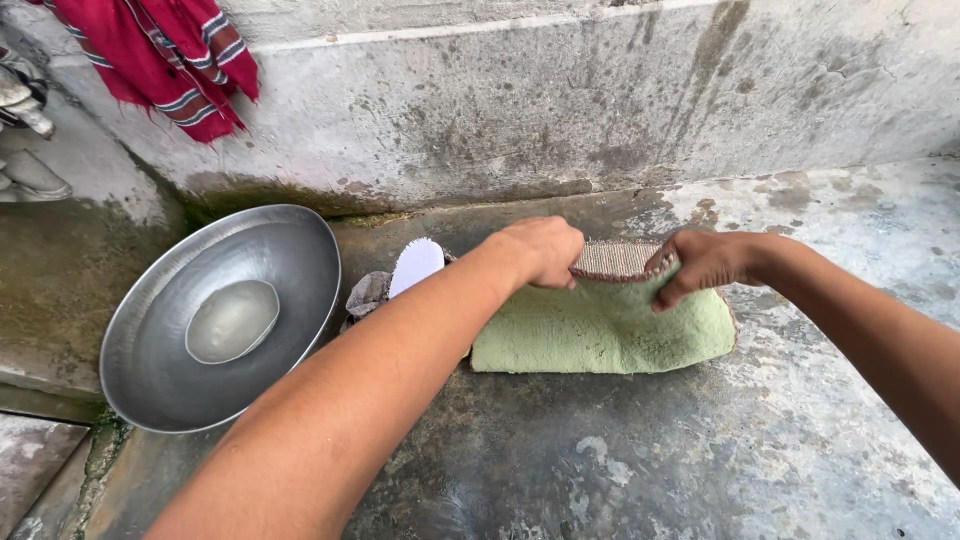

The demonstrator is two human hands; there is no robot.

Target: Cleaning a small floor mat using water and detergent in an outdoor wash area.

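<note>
Green mat (pixel 600 335) lies folded on the wet concrete floor (pixel 700 460), long axis 9-to-3. Left hand (pixel 545 250) and right hand (pixel 705 265) each pinch its upturned far edge at 12.

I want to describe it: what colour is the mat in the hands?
Light green mat, striped beige underside; head view.
</note>
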